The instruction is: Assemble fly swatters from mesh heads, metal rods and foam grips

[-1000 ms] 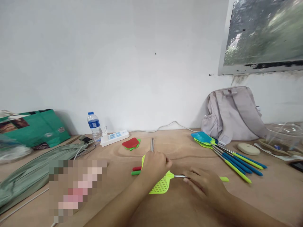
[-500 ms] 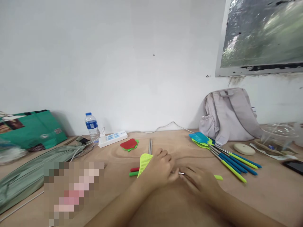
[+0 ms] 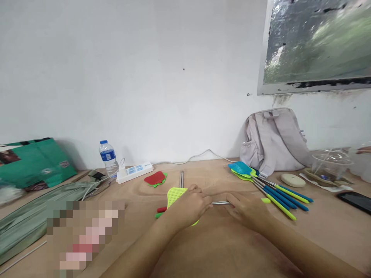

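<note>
Okay, head view, only one: left hand (image 3: 193, 204) closed over the yellow-green swatter head (image 3: 174, 195), covering most of it; right hand (image 3: 245, 209) has its fingers wrapped on the metal rod (image 3: 220, 202), with the end of a yellow-green handle (image 3: 265, 200) poking out to its right. Hands close but apart, bare rod bridging the gap. Swatter head and rod lie crosswise at the near middle of the bench (image 3: 203, 247), head left, handle right. Joint hidden under the left fingers; can't tell how well it's seated.

To do this well, I'd say brace the head at its neck, not the thin mesh, line the rod up straight, and put force along the rod only; sideways pressure could bend the neck. Staying low over the bench should steady it. Watch the left forearm: red handle (image 3: 161, 209) and green handle (image 3: 159, 215) lie just left, partly hidden by it, easily knocked. Loose rods (image 3: 181, 179) just beyond the head; swatter pile (image 3: 270, 190) far right, clear of the right hand.
</note>
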Tool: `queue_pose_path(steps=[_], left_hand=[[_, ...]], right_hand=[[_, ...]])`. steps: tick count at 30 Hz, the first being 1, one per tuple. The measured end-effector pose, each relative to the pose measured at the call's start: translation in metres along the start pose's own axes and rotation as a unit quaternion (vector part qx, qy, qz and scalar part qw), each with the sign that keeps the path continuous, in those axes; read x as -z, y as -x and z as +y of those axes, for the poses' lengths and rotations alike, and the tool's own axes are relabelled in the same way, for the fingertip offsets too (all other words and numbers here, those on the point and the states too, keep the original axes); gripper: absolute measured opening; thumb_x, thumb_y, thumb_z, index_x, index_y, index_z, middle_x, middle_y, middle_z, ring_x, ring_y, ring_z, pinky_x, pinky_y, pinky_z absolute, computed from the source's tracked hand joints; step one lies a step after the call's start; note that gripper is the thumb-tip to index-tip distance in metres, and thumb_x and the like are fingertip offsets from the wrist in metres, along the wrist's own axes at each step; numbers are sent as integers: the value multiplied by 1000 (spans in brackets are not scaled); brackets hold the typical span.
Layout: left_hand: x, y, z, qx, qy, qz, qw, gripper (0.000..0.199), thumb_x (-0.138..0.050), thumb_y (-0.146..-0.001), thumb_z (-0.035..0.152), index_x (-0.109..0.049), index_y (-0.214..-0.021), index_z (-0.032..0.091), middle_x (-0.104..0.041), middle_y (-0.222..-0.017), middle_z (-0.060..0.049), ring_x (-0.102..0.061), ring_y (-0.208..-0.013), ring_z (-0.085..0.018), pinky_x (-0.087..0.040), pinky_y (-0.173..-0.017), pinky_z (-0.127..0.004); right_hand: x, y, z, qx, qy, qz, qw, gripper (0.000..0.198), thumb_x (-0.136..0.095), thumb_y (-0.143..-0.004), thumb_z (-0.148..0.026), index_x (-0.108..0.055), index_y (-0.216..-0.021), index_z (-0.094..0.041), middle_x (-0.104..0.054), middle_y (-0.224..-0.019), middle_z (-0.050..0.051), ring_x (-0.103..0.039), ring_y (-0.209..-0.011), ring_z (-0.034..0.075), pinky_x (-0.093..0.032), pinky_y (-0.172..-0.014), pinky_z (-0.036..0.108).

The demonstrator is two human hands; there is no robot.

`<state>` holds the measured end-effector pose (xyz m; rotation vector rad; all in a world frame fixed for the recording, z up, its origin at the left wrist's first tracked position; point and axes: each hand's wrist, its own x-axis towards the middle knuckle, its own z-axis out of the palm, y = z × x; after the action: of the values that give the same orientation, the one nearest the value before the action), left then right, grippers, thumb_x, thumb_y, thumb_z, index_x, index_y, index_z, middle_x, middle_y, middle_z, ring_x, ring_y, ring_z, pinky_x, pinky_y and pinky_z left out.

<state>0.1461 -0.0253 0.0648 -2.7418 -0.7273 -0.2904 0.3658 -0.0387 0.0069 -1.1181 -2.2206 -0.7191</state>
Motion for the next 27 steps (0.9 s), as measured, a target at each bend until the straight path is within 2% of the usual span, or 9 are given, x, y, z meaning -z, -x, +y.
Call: queue_pose_path(steps=[2,6,11,15,18,20,22,24,27], left_hand=[[9,2,-6,19,8,-6,1000,22,-39,-90,24,-52,-73,19,-60,-67,2,-51,-69,-15,-33,-76,-29],[24,10,-28,33,23,-11,999,25,-38,-90,25,-52,-71,19,-59,-67,2,-50,-74,-14,-31,-81,-30],[38,26,-56,61,44,0,997,28,-38,-91,28,-56,-72,20,-61,-70,3,-49,-81,-14,-27,-85,-32],[42,33,-68,82,28,16,996,28,-38,-91,32,-58,-75,22,-63,-74,4,-50,-86,-14,-26,-87,-34],[38,35,-71,93,-45,48,993,25,-39,-90,32,-60,-78,23,-66,-79,3,-51,-97,-18,-21,-93,-41],[38,34,-70,115,-114,98,982,21,-39,-90,24,-60,-87,24,-66,-97,-1,-46,-111,-22,-15,-97,-46],[42,33,-65,151,-167,176,958,26,-39,-88,17,-56,-106,26,-55,-121,-5,-36,-122,-26,-12,-99,-48],[51,31,-54,185,-184,274,926,37,-42,-85,18,-46,-121,26,-41,-136,-8,-27,-128,-28,-13,-101,-48],[62,25,-30,214,-125,380,891,42,-47,-83,23,-41,-124,22,-33,-138,-12,-22,-129,-28,-17,-102,-47]], right_hand=[[2,-1,12,-1,31,47,998,16,-46,-75,-13,-55,-65,-20,-60,-59,1,-52,-56,14,-24,-52,27],[10,0,41,2,115,110,987,21,-45,-75,-12,-53,-57,-19,-57,-51,0,-50,-51,12,-23,-51,26],[14,7,72,8,194,128,973,22,-48,-75,-15,-51,-53,-19,-55,-47,-1,-46,-45,11,-20,-49,26],[11,13,86,-4,205,116,972,20,-49,-72,-16,-50,-53,-19,-54,-46,-1,-47,-44,11,-18,-48,26],[8,13,83,-54,157,88,982,19,-49,-73,-22,-49,-54,-20,-53,-46,-1,-47,-43,12,-18,-47,26],[8,10,76,-113,96,42,988,21,-48,-74,-27,-46,-55,-20,-52,-47,0,-46,-44,13,-18,-47,26],[10,4,66,-175,8,-7,985,25,-45,-78,-32,-42,-56,-21,-50,-49,-1,-46,-46,14,-20,-47,25],[13,-3,54,-223,-105,-24,969,31,-41,-83,-38,-37,-57,-21,-48,-52,-1,-45,-51,14,-24,-49,25],[18,-13,34,-272,-285,-7,919,35,-35,-86,-45,-36,-59,-22,-42,-55,-3,-43,-55,14,-30,-53,26]])
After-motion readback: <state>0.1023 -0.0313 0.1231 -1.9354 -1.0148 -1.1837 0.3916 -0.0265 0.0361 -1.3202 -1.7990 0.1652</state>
